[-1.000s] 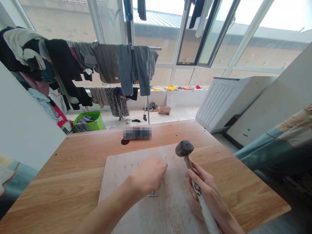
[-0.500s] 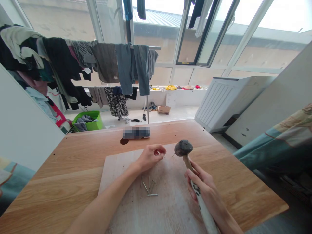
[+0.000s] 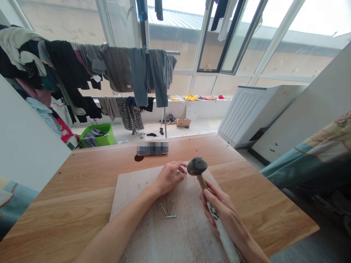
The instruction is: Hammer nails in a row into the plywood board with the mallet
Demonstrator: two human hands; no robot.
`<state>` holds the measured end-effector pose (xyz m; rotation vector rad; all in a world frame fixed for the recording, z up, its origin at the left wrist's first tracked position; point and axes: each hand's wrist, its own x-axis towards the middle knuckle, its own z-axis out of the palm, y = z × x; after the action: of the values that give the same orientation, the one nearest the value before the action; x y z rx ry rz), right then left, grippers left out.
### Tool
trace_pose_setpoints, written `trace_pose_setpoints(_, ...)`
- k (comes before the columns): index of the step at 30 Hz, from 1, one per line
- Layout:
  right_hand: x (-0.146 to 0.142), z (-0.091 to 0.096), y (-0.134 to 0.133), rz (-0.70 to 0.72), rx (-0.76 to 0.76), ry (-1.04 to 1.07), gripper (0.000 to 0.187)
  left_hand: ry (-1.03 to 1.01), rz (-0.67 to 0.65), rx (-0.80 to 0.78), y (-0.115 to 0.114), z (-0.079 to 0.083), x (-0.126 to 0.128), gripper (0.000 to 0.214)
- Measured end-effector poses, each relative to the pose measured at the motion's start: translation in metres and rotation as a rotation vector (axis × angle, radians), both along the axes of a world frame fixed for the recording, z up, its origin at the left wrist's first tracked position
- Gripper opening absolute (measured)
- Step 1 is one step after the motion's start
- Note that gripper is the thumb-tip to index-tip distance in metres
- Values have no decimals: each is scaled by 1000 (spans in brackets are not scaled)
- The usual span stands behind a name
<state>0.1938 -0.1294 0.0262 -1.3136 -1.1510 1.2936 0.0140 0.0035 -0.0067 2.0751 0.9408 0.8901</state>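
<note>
My right hand is wrapped around the pale, worn handle of a rubber mallet. Its dark, rounded head is raised over the far part of a pale wooden board. Close to the left of that head is my left hand, resting at the board with its index finger stretched out and its fingertips apart. I see nothing held in it, though the mallet head hides the spot just beyond the fingertips. Several loose nails lie on the board, nearer to me than my left hand.
Under the board is a wooden table. A pixelated object lies near its far edge beside a dark round hole. Beyond are a rack of hanging clothes, a green basket and a white appliance.
The mallet and my right hand have shifted left, closer to my left hand. My left index finger has straightened. A thin upright nail seen earlier beside the mallet head is now hidden.
</note>
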Motion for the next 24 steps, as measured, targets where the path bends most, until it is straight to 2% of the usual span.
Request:
trace_pose_setpoints(5,-6,9,-1,53,-17,41,43,-18,-10,23,1,-2,1,35)
trace_pose_setpoints(9,-6,9,0,61,-38,31,46,-25,-15,8,1,-4,1,37)
trace_pose_setpoints(15,-7,9,-1,68,-28,13,37,-17,-17,5,0,-1,1,41)
trace_pose_setpoints(24,-7,10,-2,58,-12,4,40,-15,-15,-1,-1,-3,2,38)
